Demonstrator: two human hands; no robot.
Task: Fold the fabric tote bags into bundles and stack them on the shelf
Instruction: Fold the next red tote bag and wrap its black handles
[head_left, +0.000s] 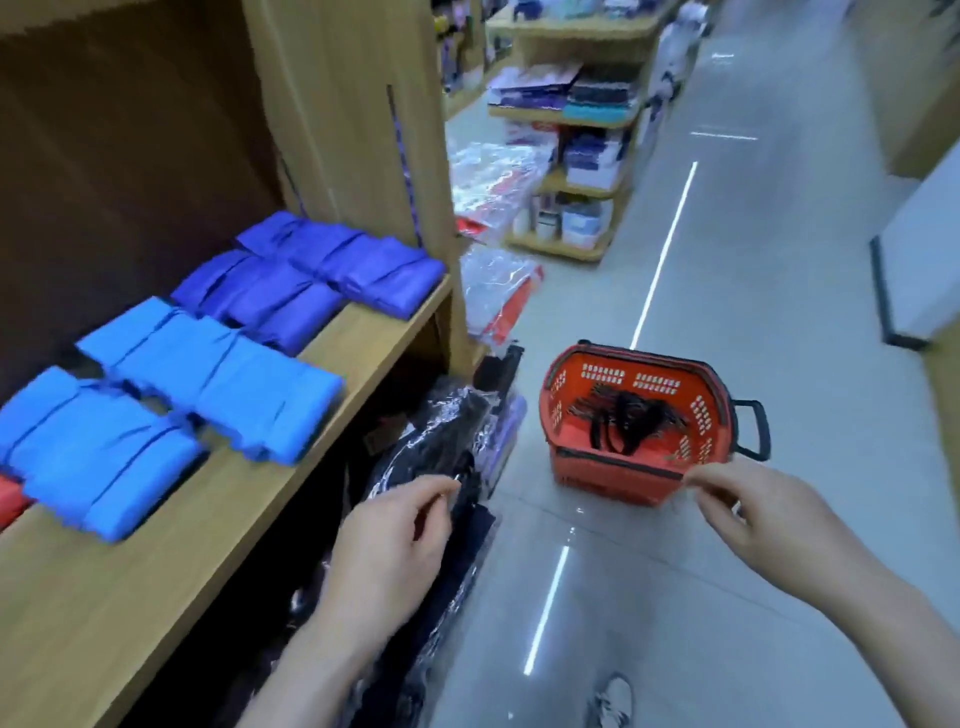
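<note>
- Head view: folded blue tote bundles lie in rows on the wooden shelf, left.
- A red basket on the floor holds a black tote.
- The left hand and right hand hover near the basket, fingers loosely curled, grasping nothing.

Red folded fabric: far left of the orange-red plastic basket, cut by the frame edge.
White shoe: below the basket, cut off at the bottom.
Black tangle: inside the basket, blurred; straps or bags unclear.
Left hand, right hand: anything pinched is too blurred to tell.
</note>
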